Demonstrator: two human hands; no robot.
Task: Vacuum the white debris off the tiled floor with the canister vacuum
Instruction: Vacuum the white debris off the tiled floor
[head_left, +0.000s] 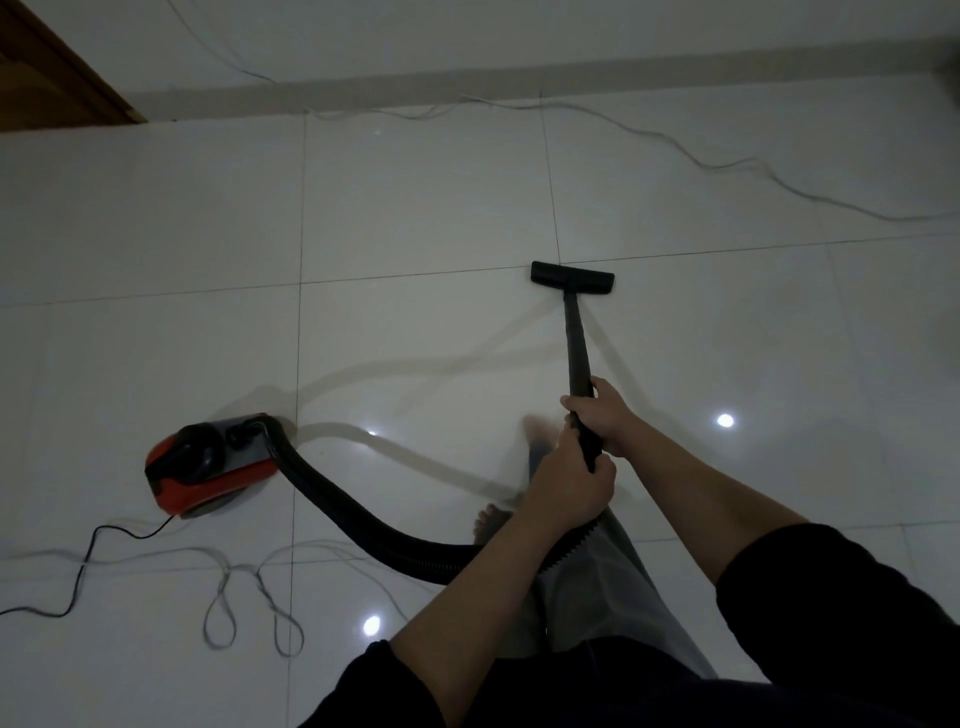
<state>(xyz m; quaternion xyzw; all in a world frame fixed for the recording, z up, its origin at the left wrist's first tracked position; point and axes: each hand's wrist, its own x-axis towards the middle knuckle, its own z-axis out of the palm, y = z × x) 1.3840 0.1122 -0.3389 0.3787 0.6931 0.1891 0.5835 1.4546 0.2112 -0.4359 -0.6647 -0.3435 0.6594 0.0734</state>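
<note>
I see glossy white tiled floor (415, 208) running to a pale baseboard (519, 83), white cords (675, 145) trailing across it. Both my left hand (569, 486) and right hand (605, 415) grip the black wand (577, 343), its floor head (572, 278) flat on a tile seam; the red canister vacuum (208, 465) sits well left, and I can make out no debris.

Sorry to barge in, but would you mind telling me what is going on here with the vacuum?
A person is vacuuming the tiled floor. Both hands grip the black wand: the right hand higher up, the left hand below it near the hose. The floor nozzle sits flat on the tiles ahead, close to a grout line. The red canister rests on the floor to the left, with cords lying loose nearby.
</note>
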